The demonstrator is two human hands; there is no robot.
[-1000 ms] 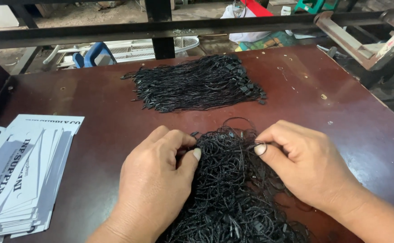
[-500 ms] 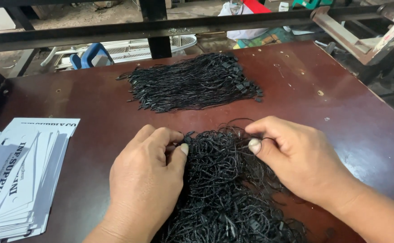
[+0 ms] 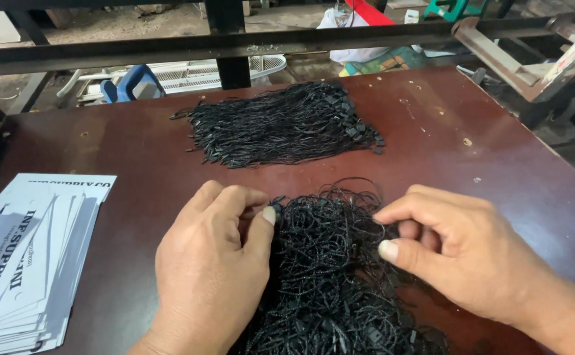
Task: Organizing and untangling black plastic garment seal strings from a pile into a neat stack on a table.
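Head view. Left hand [image 3: 208, 269]: thumb and forefinger pressed together, pinching strand at left edge of tangled black cord heap [image 3: 330, 276]. Right hand [image 3: 461, 253]: fingertips pinching strands at heap's right edge; heap lies between both hands. Beyond grip: second pile, straightened black cords [image 3: 281, 125], well apart. Left of left hand: stack of white printed cards [image 3: 31, 256]. Surface: dark reddish-brown table [image 3: 498, 158], scuffed, pale specks. Room: black metal rail [image 3: 235, 43] past far edge; white wire rack [image 3: 189, 72], blue object [image 3: 133, 82], debris on floor behind.

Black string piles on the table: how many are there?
2: a straightened bundle of black strings at the far side, and a tangled heap of black strings between both hands; none seems hidden.
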